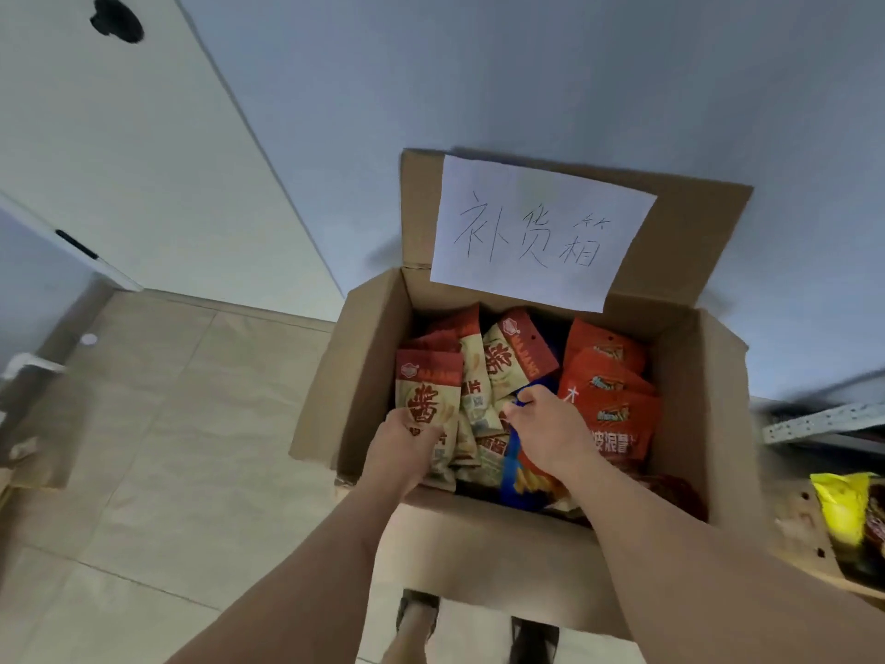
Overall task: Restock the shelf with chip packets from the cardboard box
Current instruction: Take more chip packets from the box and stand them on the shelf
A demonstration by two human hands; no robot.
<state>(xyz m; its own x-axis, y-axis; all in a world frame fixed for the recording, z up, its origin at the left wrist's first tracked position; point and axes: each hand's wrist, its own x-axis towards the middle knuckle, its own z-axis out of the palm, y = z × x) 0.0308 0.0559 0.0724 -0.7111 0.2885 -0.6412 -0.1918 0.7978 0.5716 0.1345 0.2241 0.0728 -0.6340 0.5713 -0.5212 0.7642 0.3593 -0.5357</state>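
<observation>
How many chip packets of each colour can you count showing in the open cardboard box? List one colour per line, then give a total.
Cream and red packets: about 5, overlapping, so uncertain
Orange-red packets: 4
Blue packets: 1, gripped by the right hand
Total: about 10 showing in the cardboard box; the left hand grips one cream packet.

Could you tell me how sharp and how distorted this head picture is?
Head view: wide-angle bend splays the wall and door lines outward; motion blur smears the shelf at the right edge and softens the packets; the handwritten sign on the cardboard box flap stays legible.
</observation>
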